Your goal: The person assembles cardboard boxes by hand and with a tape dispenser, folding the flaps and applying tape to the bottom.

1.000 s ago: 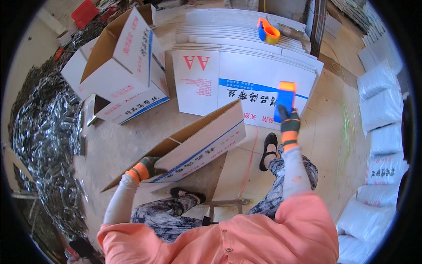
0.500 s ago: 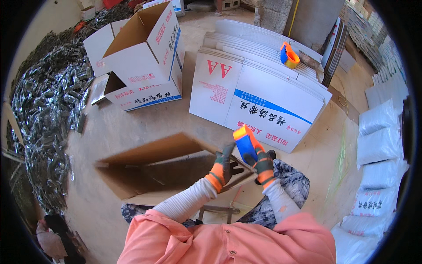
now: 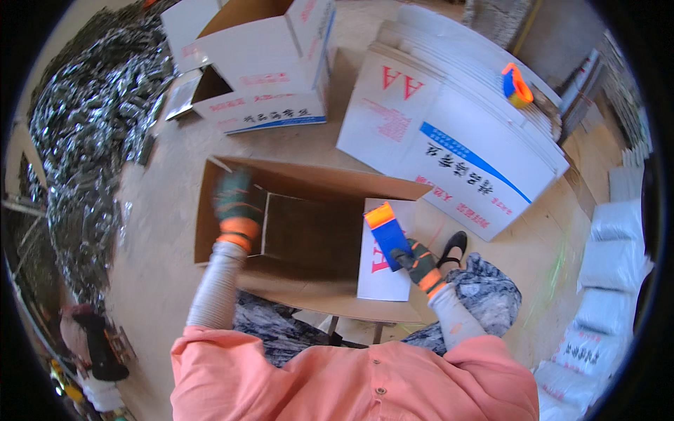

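Observation:
An open cardboard box (image 3: pixel 316 175), brown inside, stands in front of my legs. At its right end a white flap (image 3: pixel 386 286) with red print lies folded inward. My right hand (image 3: pixel 415 262), in a dark green and orange glove, is closed round a blue and orange tape dispenser (image 3: pixel 386 233) above that flap. My left hand (image 3: pixel 236 205), gloved alike, is over the box's left end. Motion smears its fingers, so I cannot see whether they grip the left flap or wall.
Flattened white cartons (image 3: pixel 477 133) form a stack at the far right, with a second tape dispenser (image 3: pixel 518 87) on top. Open white boxes (image 3: pixel 267 70) stand at the back. Dark shiny packets (image 3: pixel 91 105) are heaped on the left. White sacks (image 3: pixel 614 259) line the right.
My left hand has moved from the box's right end to its left end. The box has turned and opened wider, and the white flap now lies inward. The tape dispenser remains in my right hand.

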Demonstrator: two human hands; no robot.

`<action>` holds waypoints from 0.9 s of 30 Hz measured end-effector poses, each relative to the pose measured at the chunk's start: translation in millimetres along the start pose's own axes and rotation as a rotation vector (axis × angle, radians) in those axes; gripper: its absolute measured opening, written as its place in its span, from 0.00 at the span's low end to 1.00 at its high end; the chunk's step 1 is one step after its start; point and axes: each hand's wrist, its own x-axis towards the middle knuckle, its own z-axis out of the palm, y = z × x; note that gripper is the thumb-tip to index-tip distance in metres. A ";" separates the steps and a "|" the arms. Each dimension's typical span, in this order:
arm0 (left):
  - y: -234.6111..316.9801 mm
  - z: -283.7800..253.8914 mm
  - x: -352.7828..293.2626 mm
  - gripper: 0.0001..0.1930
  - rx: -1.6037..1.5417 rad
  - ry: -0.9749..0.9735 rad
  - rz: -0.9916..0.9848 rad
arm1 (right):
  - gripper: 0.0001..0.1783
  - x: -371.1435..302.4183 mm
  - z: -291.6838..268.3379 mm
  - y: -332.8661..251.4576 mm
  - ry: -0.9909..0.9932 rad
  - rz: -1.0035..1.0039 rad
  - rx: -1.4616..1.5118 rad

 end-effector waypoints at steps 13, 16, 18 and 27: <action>-41.1 -17.1 6.4 0.50 0.161 0.102 0.057 | 0.24 22.7 21.1 -16.2 -0.153 0.058 -0.497; -53.7 -8.8 30.6 0.52 -0.013 -0.077 0.144 | 0.21 28.7 44.0 -45.1 -0.215 -0.257 -0.931; -69.0 7.8 -9.9 0.49 -0.051 -0.133 0.168 | 0.19 9.4 48.0 -86.3 0.022 -0.512 -0.817; -60.6 -87.1 -95.6 0.27 -0.664 -0.846 0.081 | 0.24 120.4 83.3 -56.2 -0.010 -0.155 -0.710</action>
